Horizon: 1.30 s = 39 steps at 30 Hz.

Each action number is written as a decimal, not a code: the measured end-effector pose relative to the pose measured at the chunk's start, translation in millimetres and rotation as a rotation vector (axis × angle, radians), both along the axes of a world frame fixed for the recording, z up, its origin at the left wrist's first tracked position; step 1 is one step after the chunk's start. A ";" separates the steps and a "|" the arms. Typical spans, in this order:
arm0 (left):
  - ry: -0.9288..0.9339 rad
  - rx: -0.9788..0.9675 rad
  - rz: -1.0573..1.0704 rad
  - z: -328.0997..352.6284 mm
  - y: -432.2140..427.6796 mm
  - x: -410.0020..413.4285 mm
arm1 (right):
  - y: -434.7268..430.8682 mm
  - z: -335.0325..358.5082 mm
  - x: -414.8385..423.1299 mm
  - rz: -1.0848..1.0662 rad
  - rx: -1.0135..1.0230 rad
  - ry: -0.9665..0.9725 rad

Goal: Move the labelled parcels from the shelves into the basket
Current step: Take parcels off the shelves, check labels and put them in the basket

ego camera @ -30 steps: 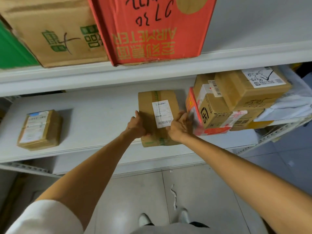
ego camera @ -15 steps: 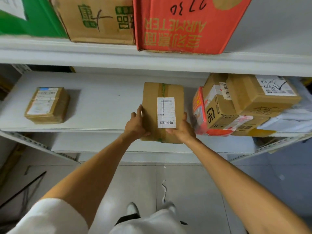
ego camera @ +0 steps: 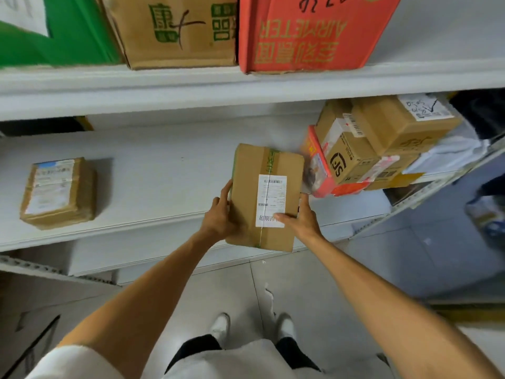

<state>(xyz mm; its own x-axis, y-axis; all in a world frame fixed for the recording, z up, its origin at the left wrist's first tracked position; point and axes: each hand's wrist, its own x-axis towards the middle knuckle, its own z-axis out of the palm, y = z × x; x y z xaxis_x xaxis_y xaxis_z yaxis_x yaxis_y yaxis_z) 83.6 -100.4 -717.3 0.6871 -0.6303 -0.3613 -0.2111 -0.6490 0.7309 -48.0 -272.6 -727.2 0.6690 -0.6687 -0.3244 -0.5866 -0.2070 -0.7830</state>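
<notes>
A flat brown parcel [ego camera: 252, 187] with a white label and green tape juts out past the front edge of the middle shelf [ego camera: 153, 170]. My left hand [ego camera: 220, 217] grips its left edge, and my right hand [ego camera: 300, 218] grips its right edge with the thumb across the label. Another labelled brown parcel [ego camera: 58, 192] lies at the left of the same shelf. A stack of labelled cardboard parcels [ego camera: 382, 143] sits at the shelf's right end. No basket is in view.
On the upper shelf [ego camera: 246, 88] stand a red carton [ego camera: 308, 31], a brown carton [ego camera: 175, 31] and a green box [ego camera: 54, 34]. A red packet [ego camera: 318, 165] leans against the stack. Below is grey tiled floor [ego camera: 355, 269] with my white shoes [ego camera: 221, 326].
Both hands have drawn the flat parcel toward me, so its near end now overhangs the shelf edge. My right thumb has come to lie on the label.
</notes>
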 end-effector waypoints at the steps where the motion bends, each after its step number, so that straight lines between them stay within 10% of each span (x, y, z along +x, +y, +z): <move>1: 0.012 -0.047 -0.009 -1.4 9.0 1.7 | 10.1 -3.1 -1.6 -0.020 -0.001 0.012; 19: 0.023 -0.134 -0.453 -28.0 -10.7 -94.7 | 65.4 -2.4 -162.3 -0.506 -0.010 0.004; 39: 0.069 -0.238 -1.536 22.1 -220.0 -539.5 | 102.7 47.0 -569.9 -1.616 -0.164 -0.106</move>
